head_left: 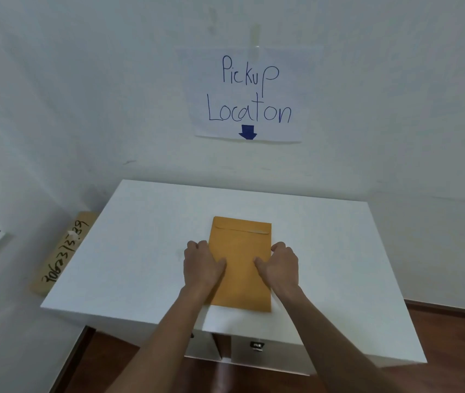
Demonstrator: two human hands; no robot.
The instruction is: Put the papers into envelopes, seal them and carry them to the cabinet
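A manila envelope (241,268) lies flat on the white cabinet top (140,251), flap end away from me, the flap folded down. My left hand (202,265) grips its left long edge, fingers curled under and thumb on top. My right hand (279,265) grips the right long edge the same way. No loose papers are in view.
A paper sign (249,95) reading "Pickup Location" with a blue arrow is taped to the wall above the cabinet. A cardboard piece with handwritten numbers (64,252) leans between cabinet and wall at left. Wooden floor (452,330) shows below and right.
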